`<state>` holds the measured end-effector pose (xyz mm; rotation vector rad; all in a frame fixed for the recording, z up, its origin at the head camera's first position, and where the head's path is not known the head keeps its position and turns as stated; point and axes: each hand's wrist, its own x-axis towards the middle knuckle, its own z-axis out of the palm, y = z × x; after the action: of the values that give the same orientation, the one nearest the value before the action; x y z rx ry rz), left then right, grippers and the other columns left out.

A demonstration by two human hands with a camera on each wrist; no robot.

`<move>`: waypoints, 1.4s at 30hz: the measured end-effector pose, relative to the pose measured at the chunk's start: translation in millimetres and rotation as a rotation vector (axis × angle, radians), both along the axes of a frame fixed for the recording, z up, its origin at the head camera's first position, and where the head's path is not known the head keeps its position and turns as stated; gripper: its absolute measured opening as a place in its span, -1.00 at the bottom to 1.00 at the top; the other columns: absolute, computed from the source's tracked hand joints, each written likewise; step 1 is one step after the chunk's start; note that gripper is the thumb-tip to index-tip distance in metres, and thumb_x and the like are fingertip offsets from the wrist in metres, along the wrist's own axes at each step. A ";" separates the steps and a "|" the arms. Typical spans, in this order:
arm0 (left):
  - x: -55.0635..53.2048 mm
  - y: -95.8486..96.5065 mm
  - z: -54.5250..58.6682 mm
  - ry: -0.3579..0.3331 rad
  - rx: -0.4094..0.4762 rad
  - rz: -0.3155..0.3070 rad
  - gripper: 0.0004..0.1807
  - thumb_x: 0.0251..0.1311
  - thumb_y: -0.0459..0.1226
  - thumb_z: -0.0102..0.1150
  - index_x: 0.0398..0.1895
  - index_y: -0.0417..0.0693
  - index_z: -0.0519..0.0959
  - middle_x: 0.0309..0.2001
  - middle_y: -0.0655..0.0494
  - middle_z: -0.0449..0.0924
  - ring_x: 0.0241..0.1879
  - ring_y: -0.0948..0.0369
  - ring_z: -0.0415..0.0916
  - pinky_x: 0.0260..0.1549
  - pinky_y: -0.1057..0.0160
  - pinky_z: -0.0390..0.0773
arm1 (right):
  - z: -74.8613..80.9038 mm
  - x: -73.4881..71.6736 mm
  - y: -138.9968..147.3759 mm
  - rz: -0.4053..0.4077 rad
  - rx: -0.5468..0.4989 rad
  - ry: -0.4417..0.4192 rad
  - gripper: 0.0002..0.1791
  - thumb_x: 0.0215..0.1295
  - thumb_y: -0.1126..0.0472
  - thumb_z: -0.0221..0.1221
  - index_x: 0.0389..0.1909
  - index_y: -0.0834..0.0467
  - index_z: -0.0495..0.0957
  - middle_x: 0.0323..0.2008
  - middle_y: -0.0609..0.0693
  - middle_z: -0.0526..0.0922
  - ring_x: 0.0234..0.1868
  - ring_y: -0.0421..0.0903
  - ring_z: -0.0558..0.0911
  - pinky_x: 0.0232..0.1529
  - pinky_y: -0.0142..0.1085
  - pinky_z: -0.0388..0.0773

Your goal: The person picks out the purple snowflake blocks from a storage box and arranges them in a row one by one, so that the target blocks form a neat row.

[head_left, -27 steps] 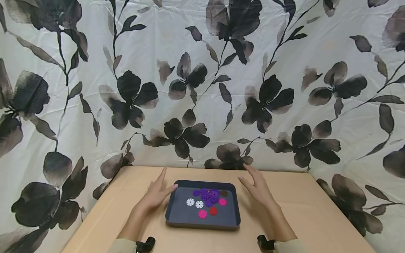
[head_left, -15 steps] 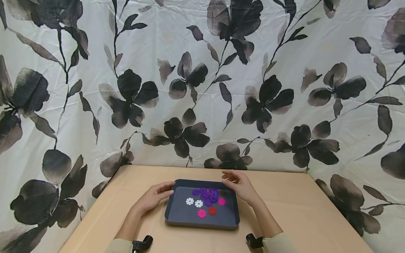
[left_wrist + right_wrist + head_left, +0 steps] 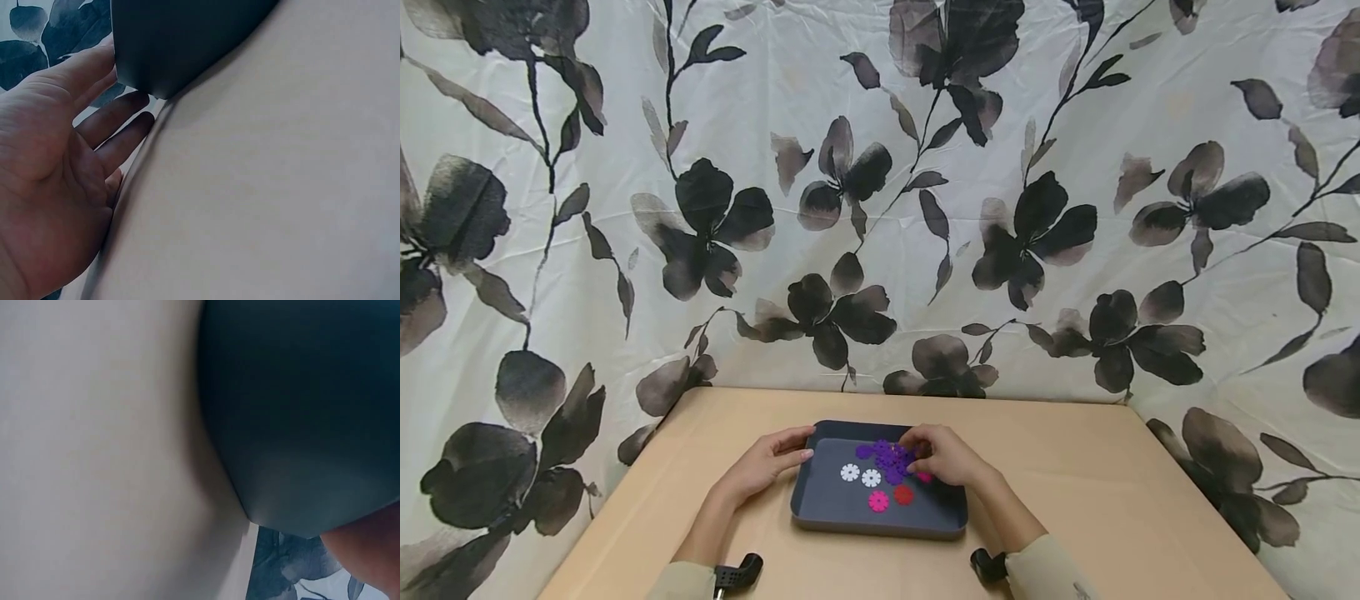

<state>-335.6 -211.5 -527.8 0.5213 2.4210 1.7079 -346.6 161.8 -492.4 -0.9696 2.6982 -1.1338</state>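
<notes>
A dark grey tray (image 3: 842, 515) on the table holds flower-shaped discs: a heap of purple ones (image 3: 891, 462), two white ones (image 3: 860, 476), and a pink disc (image 3: 878, 501) beside a red one (image 3: 903, 495). My left hand (image 3: 763, 468) touches the tray's left rim near its far corner, thumb and fingers apart. The left wrist view shows those fingers against the tray's outer wall (image 3: 181, 37). Over the tray's right side, my right hand (image 3: 946, 457) reaches to the purple heap, fingers bent and thumb apart from them. It partly covers another pink disc (image 3: 923, 477).
The light wooden table (image 3: 1075, 500) runs out on both sides of the tray. Behind it hangs a white cloth (image 3: 925, 275) printed with dark flowers. The tray's wall (image 3: 300, 425) fills much of the right wrist view.
My right hand has moved left from beside the tray to over the purple heap, its fingers bending. The left hand has settled against the tray's left rim. The tray stays about where it was.
</notes>
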 end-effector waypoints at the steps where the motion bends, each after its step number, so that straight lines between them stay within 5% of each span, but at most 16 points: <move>1: 0.2 0.0 0.7 -0.002 0.004 0.002 -0.33 0.39 -0.07 0.33 0.48 -0.12 0.44 0.48 -0.14 0.42 0.50 -0.11 0.34 0.46 -0.08 0.34 | -0.3 -0.4 -0.7 0.004 0.007 0.007 -0.65 0.21 0.37 0.45 0.03 0.24 0.69 -0.10 0.13 0.74 -0.20 0.03 0.63 -0.20 -0.34 0.57; 20: -0.1 -0.2 2.6 -0.017 0.014 0.005 -0.33 0.39 -0.07 0.32 0.49 -0.10 0.42 0.49 -0.16 0.41 0.51 -0.14 0.32 0.48 -0.16 0.31 | -2.0 -2.1 -14.2 -0.046 0.130 0.057 -0.76 0.12 0.37 0.51 -0.26 0.13 0.67 -0.32 0.00 0.62 -0.39 -0.23 0.50 -0.37 -0.40 0.52; 28: 1.7 -0.3 1.8 -0.015 0.003 0.014 -0.33 0.40 -0.06 0.31 0.49 -0.10 0.42 0.49 -0.14 0.41 0.51 -0.12 0.32 0.49 -0.15 0.30 | -1.7 0.1 -13.5 -0.037 0.081 0.063 -0.83 0.11 0.34 0.53 -0.40 0.12 0.70 -0.41 -0.09 0.64 -0.44 -0.31 0.51 -0.42 -0.42 0.52; 34: 1.8 1.9 0.0 -0.026 -0.011 0.019 -0.32 0.39 -0.04 0.32 0.50 -0.05 0.42 0.49 -0.08 0.42 0.51 -0.07 0.33 0.50 -0.10 0.32 | 2.4 5.3 -6.0 -0.066 0.002 0.013 -0.87 0.19 0.31 0.48 -0.24 0.20 0.77 -0.34 -0.02 0.74 -0.42 -0.27 0.57 -0.39 -0.43 0.56; 42: 1.4 0.0 1.9 -0.003 -0.007 0.017 -0.33 0.39 -0.08 0.32 0.49 -0.12 0.42 0.48 -0.13 0.43 0.50 -0.10 0.34 0.49 -0.15 0.29 | 10.2 9.3 10.6 -0.171 -0.175 0.069 -0.82 0.22 0.34 0.46 -0.15 0.22 0.78 -0.18 0.06 0.75 -0.27 -0.22 0.63 -0.22 -0.42 0.64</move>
<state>-334.2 -211.5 -525.9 0.4984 2.4353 1.7051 -337.3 172.5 -482.3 -0.8245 2.8214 -1.4143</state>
